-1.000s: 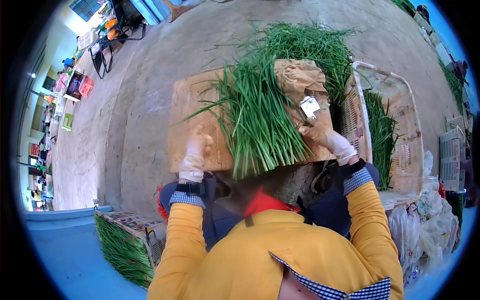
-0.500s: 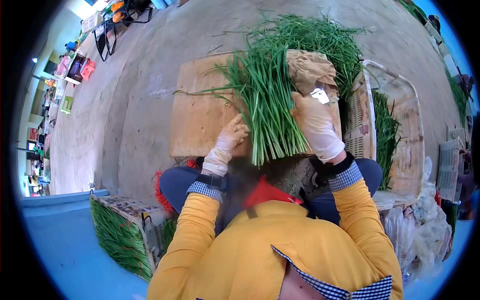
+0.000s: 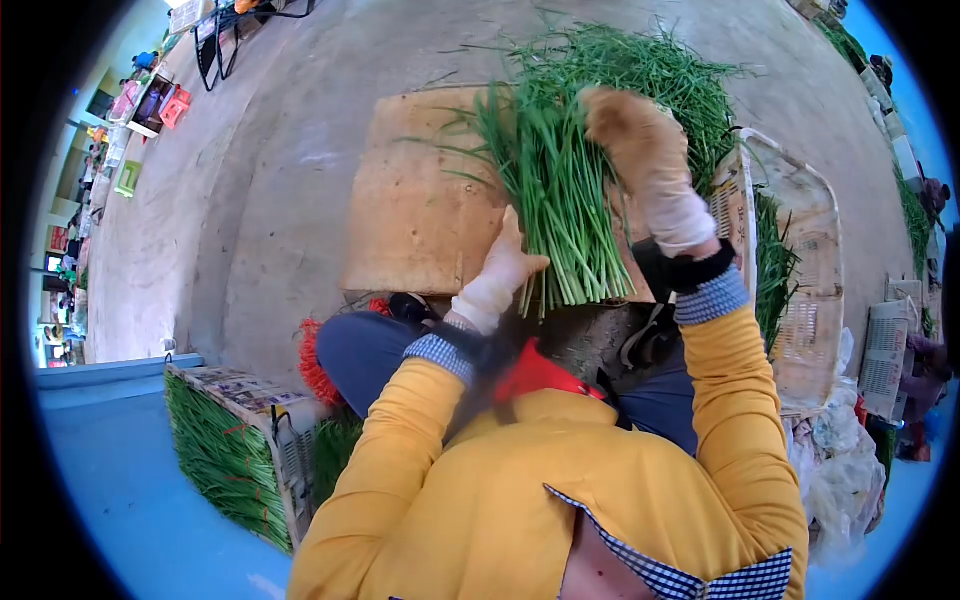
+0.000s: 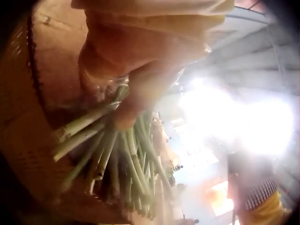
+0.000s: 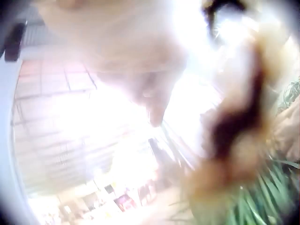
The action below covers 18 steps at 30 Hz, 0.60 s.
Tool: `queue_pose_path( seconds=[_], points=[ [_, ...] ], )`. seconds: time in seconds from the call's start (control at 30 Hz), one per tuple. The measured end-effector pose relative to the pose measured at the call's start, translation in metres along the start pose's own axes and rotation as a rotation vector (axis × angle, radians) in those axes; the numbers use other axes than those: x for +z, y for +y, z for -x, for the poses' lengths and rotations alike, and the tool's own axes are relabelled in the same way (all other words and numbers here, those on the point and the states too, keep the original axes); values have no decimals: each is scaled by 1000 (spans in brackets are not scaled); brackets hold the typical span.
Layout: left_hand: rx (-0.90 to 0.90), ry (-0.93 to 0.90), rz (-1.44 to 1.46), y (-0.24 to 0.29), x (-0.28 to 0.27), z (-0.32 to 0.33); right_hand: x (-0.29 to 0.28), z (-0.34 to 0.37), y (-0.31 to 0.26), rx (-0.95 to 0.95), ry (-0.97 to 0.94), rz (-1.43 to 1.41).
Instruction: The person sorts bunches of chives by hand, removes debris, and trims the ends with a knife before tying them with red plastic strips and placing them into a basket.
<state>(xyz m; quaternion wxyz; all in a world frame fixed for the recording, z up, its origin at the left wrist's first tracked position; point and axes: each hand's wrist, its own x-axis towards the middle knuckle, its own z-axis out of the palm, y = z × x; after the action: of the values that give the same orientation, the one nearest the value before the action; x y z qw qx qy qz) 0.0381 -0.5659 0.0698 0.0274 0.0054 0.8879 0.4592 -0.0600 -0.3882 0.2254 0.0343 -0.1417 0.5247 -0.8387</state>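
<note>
Yellow sleeves: the [person's top (image 3: 540, 460)] is nearest, with blue-checked cuffs at both wrists.
Left hand: the gloved left hand (image 3: 503, 265) has its fingers out straight and thumb spread, touching the left side of the stalks near their cut ends.
Stalks: the bundle of green stalks (image 3: 560, 205) lies on the board, pale ends toward the person, leaves pointing away.
Board: the brown board (image 3: 415, 205) sits in front of the person's knees, bare on its left part.
Right hand: the gloved right hand (image 3: 655, 150) is raised by the right side of the bundle (badly blurred, so I cannot tell whether its fingers grip anything).
Left crate: a crate (image 3: 235, 393) of tied greens stands beside the left knee.
Right crate: a white crate (image 3: 812, 295) beside the board has greens inside.
Heap: loose greens (image 3: 650, 65) lie beyond the board.
Far left: a red stool (image 3: 175, 107) on the floor.
</note>
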Motion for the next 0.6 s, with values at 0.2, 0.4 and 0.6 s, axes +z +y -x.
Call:
queue_pose_path(
  seconds=[0.2, 0.4, 0.6],
  points=[
    [-194, -269, 1055, -1, 6, -3, -33, 74, -42, -325, 378, 964],
    [-319, -324, 842, 17, -18, -3, -55, 161, 24, 181, 57, 1478],
    [-446, -246, 600, -13, -21, -16, -19, 148, -8, 349, -90, 1692]
  ],
)
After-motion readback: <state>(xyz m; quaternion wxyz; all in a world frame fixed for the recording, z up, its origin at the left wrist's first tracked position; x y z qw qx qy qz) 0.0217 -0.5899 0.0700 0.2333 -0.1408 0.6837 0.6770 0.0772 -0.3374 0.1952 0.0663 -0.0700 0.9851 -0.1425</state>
